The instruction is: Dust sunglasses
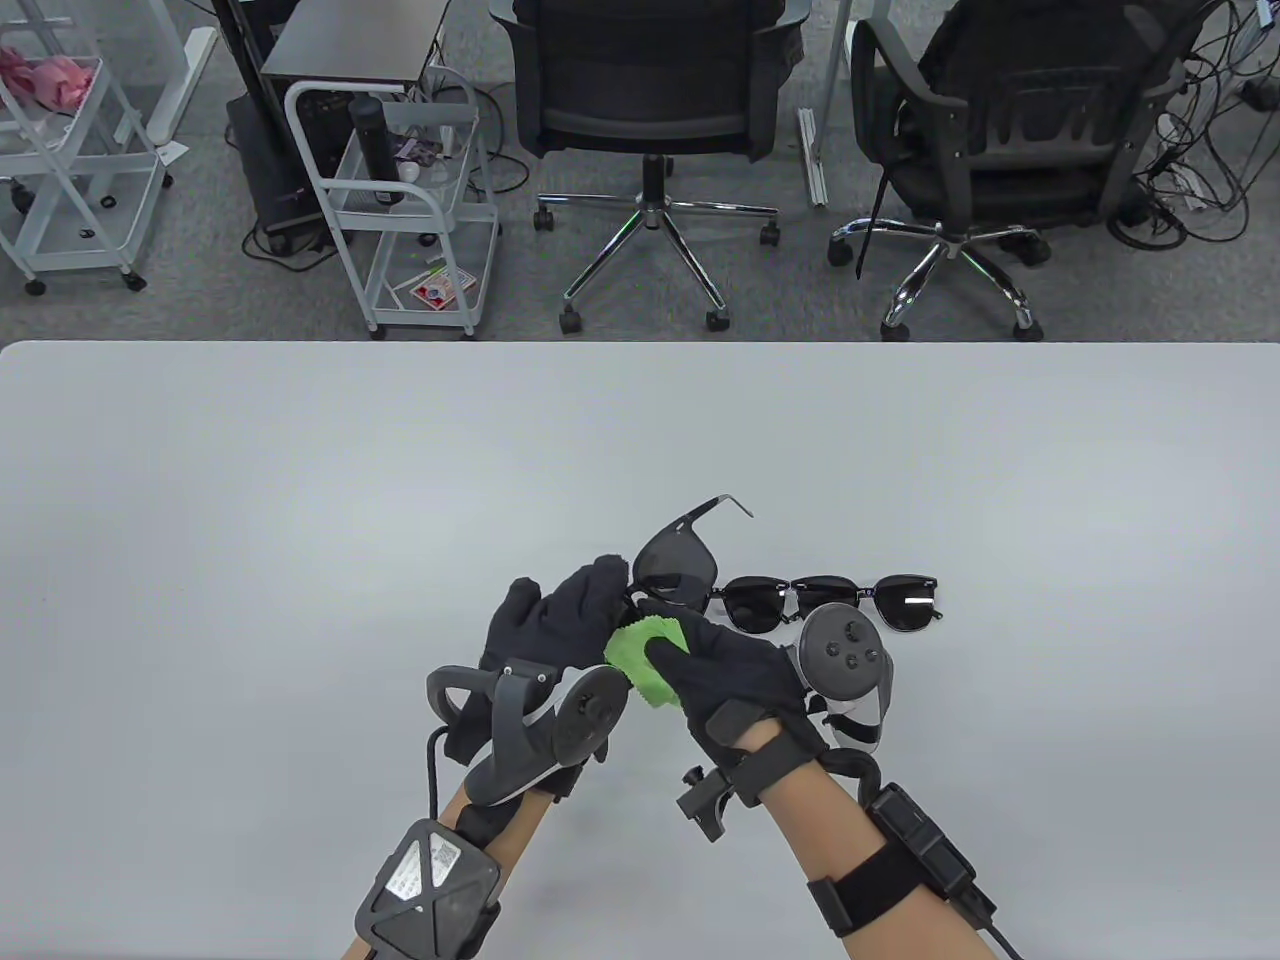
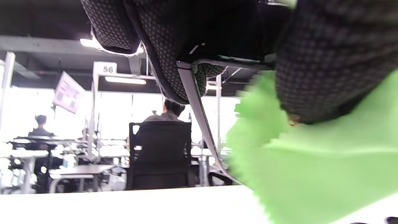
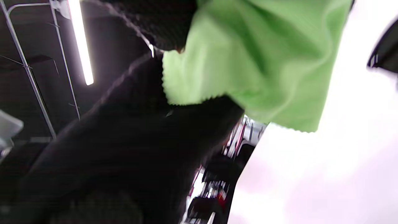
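My left hand (image 1: 560, 625) holds a pair of dark sunglasses (image 1: 680, 565) lifted above the table, one lens and a temple arm sticking up to the far side. My right hand (image 1: 715, 665) grips a green cloth (image 1: 645, 660) and presses it against the held sunglasses. The cloth fills the right of the left wrist view (image 2: 311, 155) and the top of the right wrist view (image 3: 258, 59). The held pair's temple arm (image 2: 199, 118) crosses the left wrist view. Two more pairs of black sunglasses (image 1: 770, 603), (image 1: 905, 600) lie on the table just right of my hands.
The grey table (image 1: 300, 500) stretches around my hands. Beyond its far edge stand two black office chairs (image 1: 650, 110), (image 1: 1000, 130) and white wire carts (image 1: 410, 210).
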